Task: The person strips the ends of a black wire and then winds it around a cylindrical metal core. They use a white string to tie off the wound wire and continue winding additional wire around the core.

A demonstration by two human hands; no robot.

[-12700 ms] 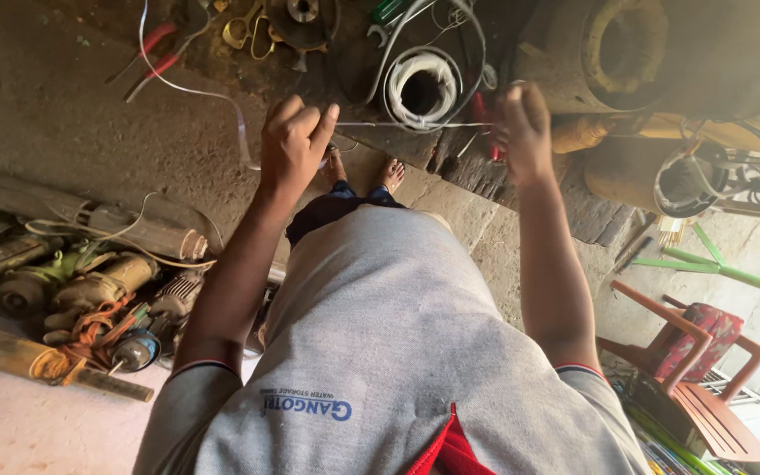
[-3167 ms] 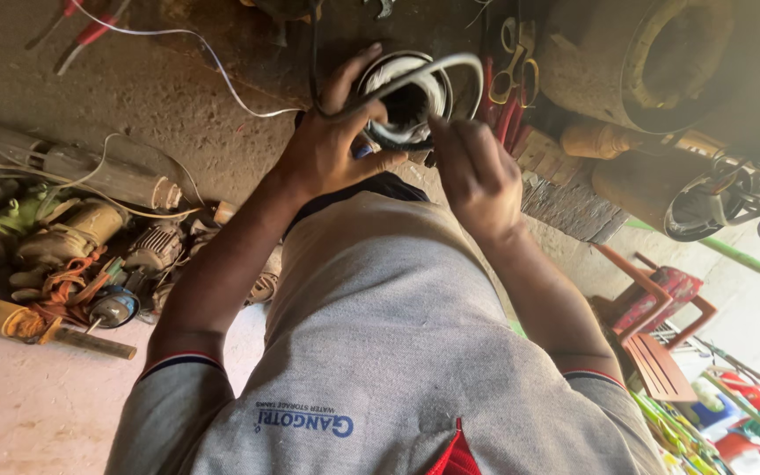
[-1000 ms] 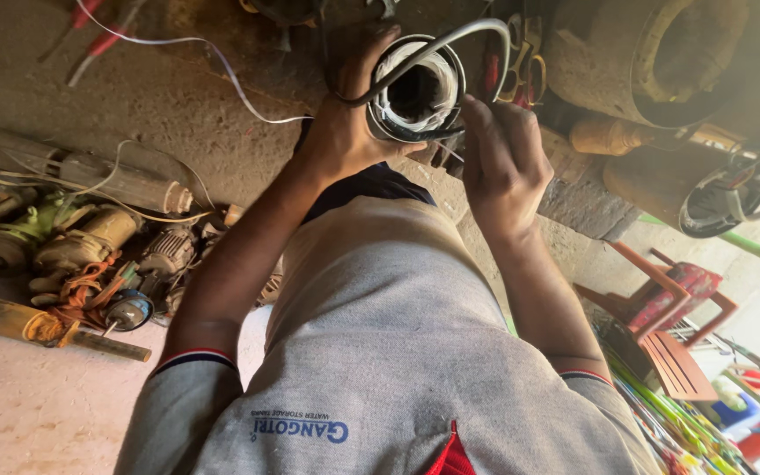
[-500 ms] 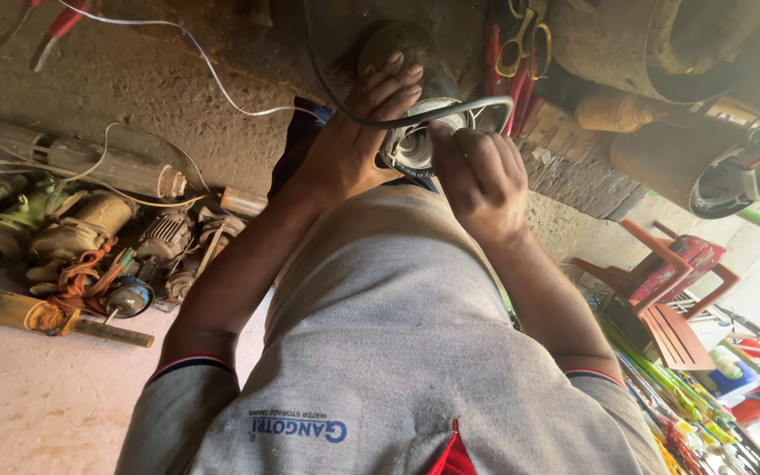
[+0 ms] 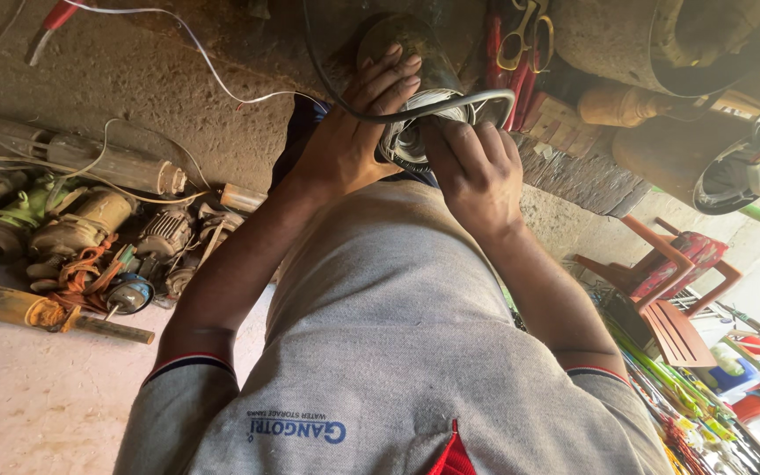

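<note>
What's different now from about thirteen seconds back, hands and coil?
Then the hands were apart, stretching a thin wire over the floor, with the wire coil lying on the ground. Now the left hand and right hand are together, holding the coil up close to the body, with a grey cable looped over it. The old motors by the wall and the red chair lie as before.

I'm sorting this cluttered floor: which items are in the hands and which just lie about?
In hand:
left hand on round motor housing
right hand at its wire windings
grey cable

Lying about:
old motors
scissors
red chair
</note>
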